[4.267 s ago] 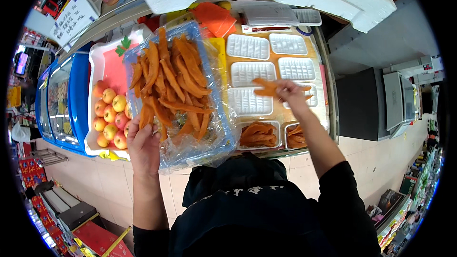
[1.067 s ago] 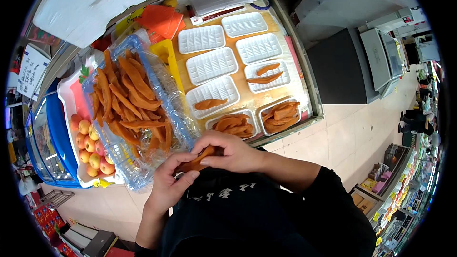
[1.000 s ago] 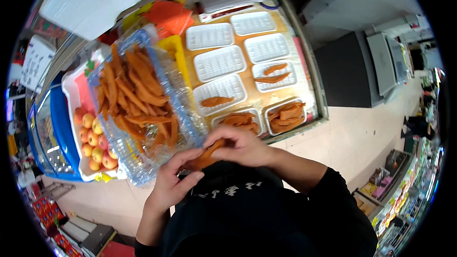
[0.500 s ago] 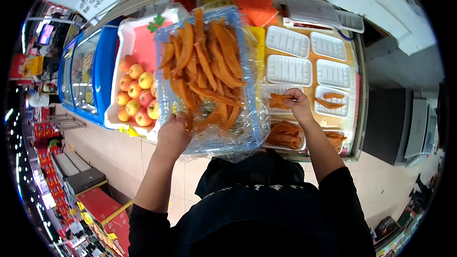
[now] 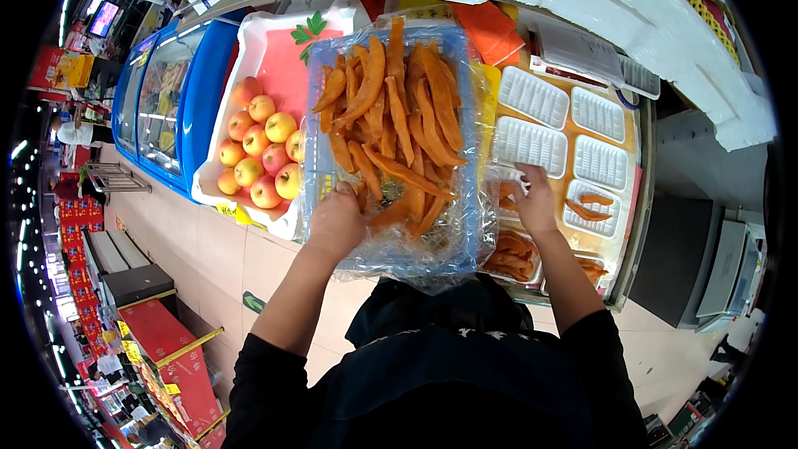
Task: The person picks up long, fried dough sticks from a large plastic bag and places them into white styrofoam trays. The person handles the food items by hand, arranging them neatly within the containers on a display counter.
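Note:
A blue plastic crate (image 5: 480,129), lined with clear film, holds a heap of long orange strips (image 5: 407,116) that look like dried sweet potato or fruit. My left hand (image 5: 337,220) is closed at its near left corner, beside the strips; what its fingers grip is hidden. Over a white foam tray (image 5: 502,173) right of the crate is my right hand (image 5: 536,202), thumb and fingers apart. Short orange pieces (image 5: 507,194) lie in that tray under its fingertips. Nearer me, another tray is piled with strips (image 5: 511,256). Two pieces (image 5: 588,209) lie in a tray farther right.
Several white trays (image 5: 532,143) stand in two columns on the wooden board. Left of the crate, apples (image 5: 266,158) sit in a white foam box (image 5: 206,179), with a blue glass-topped freezer (image 5: 187,108) beyond. A white foam slab (image 5: 573,17) edges the far side.
My right hand has released the orange piece it was holding into the tray, and its fingers have parted. My left hand stays at the crate's near left corner. The view has shifted slightly.

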